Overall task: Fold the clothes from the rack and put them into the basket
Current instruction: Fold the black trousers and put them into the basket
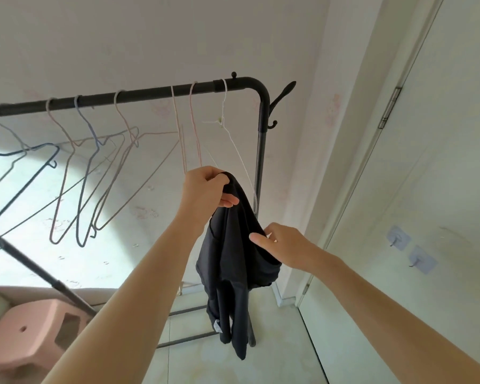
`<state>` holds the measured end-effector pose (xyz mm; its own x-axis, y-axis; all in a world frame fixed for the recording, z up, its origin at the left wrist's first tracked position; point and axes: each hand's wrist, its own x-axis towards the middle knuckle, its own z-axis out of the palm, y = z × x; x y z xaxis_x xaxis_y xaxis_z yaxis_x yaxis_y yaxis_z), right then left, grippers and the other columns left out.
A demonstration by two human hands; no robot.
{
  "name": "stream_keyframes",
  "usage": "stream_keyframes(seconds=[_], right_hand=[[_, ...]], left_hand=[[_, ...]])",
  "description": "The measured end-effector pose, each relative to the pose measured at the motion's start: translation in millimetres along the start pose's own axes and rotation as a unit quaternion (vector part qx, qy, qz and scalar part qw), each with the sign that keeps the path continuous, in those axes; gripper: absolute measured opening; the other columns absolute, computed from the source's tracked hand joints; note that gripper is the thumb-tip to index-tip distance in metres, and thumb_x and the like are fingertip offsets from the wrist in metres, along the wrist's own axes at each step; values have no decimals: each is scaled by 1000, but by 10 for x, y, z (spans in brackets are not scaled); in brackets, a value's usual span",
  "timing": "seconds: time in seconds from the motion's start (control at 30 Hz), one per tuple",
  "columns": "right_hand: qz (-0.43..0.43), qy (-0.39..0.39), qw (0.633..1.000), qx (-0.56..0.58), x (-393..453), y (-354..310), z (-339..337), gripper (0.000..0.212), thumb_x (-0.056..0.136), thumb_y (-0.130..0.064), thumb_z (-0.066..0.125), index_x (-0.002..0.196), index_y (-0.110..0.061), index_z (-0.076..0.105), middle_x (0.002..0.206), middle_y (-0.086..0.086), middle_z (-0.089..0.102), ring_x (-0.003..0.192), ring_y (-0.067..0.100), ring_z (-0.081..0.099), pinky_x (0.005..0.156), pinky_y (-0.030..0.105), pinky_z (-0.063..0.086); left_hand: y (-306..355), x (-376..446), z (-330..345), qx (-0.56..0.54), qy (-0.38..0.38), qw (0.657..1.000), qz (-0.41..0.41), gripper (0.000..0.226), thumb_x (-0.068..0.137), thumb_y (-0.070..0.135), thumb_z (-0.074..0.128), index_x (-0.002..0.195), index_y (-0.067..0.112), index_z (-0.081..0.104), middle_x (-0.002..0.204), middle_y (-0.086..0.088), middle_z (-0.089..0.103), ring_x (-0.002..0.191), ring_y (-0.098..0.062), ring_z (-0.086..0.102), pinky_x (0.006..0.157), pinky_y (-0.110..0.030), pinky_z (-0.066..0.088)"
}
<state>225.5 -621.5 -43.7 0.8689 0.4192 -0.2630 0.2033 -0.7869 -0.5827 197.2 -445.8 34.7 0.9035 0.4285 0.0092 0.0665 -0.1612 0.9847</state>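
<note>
Black cloth [233,261] hangs bunched from my left hand [205,189], whose fingers and thumb are curled tight round its top edge, just below the white hanger [241,162] at the right end of the rack [150,93]. The garment droops in long folds, its lower edge ragged and uneven, a small white tag [216,325] showing near the bottom. My right hand [283,245] is at the garment's right side, thumb lying flat on the front of the cloth and the other fingers tucked behind its edge, so it pinches the fabric loosely there. The white hanger's wire runs down behind the cloth; I cannot tell whether it is still inside the garment.

Along the black bar to my left hang bare wire hangers [89,176], pink, blue and dark, close together and tilted. The rack's upright post [262,151] stands just behind the cloth, with a hook [281,103] on its outer side. Right of the post a white door [427,189] runs close by, two stick-on hooks [410,248] on it. A pink stool [31,333] sits low on my left, under the rack's slanting brace [39,275]. Pale floor lies open below the garment, between my forearms.
</note>
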Motion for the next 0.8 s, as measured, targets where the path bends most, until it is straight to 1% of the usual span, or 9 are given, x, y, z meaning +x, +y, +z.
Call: stream_keyframes(seconds=[0.1,0.2,0.33,0.43,0.5,0.57,0.7,0.73,0.8], right_hand=[[-37,-53,997,-49,28,168,104,38,88,-45,60,107,-12,52,99,5,61,88,20,61,71,26,49],[-75,-54,992,-91,76,281,168,16,84,-25,61,83,-13,51,75,0,54,66,16,52,55,21,39],[-123,-29,987,-103,81,245,183,10,83,-13,54,79,-4,54,65,6,49,58,20,47,53,25,36],[-152,-17,987,-50,17,3,193,16,87,-13,54,73,-8,47,62,4,45,55,18,44,51,25,34],[-177,-18,984,-5,-33,-241,276,19,90,-13,52,72,-10,45,62,3,45,57,19,45,51,26,33],[-202,-18,978,43,-100,-442,369,16,93,-13,50,78,-9,48,66,3,48,63,18,47,53,25,33],[-279,-66,951,120,-412,-1027,784,15,98,-21,47,93,-13,58,82,-1,57,77,14,54,60,21,38],[-296,-85,943,126,-525,-1203,915,17,99,-23,46,92,-13,59,82,-1,58,78,14,55,61,22,40],[-329,-113,929,125,-717,-1495,1139,21,99,-24,45,93,-12,61,85,1,61,81,15,58,67,25,45]], left_hand=[[33,-200,-20,-34,51,998,6,17,91,-1,48,89,2,65,73,-16,64,48,-19,65,55,-28,58],[46,-451,-104,-63,114,991,14,18,92,-1,48,87,3,65,72,-15,63,47,-19,64,58,-30,58],[8,-859,-327,-97,213,972,18,21,90,-2,49,78,6,63,63,-12,61,45,-20,60,59,-32,55],[-70,-1237,-598,-109,291,951,11,22,90,-2,49,75,9,62,54,-6,61,42,-19,58,59,-32,55],[-138,-1547,-834,-101,345,933,3,24,91,-2,47,76,10,61,49,-2,61,42,-19,60,55,-29,55],[-230,-1833,-1014,-83,376,923,-9,23,92,-1,45,78,9,61,49,-3,62,45,-21,63,55,-29,56],[-512,-2597,-1450,-12,456,889,-36,23,92,1,46,82,11,63,57,-5,66,50,-24,65,69,-40,59],[-605,-2815,-1590,6,479,876,-47,21,92,3,47,81,12,63,61,-6,65,52,-24,63,73,-44,57],[-771,-3191,-1813,47,518,851,-67,16,93,10,51,82,12,62,81,-11,63,65,-23,61,80,-47,54]])
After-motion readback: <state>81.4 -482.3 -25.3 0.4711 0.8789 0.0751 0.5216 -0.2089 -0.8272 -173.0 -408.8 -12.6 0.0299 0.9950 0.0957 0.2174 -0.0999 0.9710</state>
